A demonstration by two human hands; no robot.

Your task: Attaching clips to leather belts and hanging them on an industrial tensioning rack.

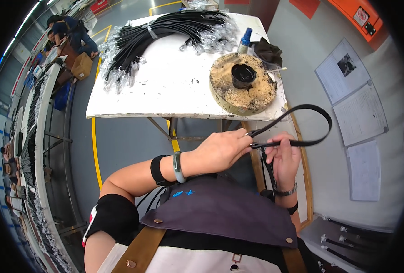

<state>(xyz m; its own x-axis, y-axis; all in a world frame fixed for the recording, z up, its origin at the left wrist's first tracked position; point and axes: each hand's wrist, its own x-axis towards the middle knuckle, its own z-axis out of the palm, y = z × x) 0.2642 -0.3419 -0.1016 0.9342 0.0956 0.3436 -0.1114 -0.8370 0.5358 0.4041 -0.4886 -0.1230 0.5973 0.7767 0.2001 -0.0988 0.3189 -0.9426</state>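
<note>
I am pinching the black strap (297, 125) with both hands, left hand (222, 150) gripping where its loop crosses, right hand (284, 157) just beside it, seemingly mid-folding; next I judge it needs steady fingers to keep the loop aligned.

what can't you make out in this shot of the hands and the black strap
Head view only:
- Lower end of the black strap: runs down behind the right hand and the apron.
- Left hand fingertips at the strap: turned away, grip hidden.
- Contents of the dark cup on the round disc: too dark.
- Papers on the wall: too small to read.
</note>
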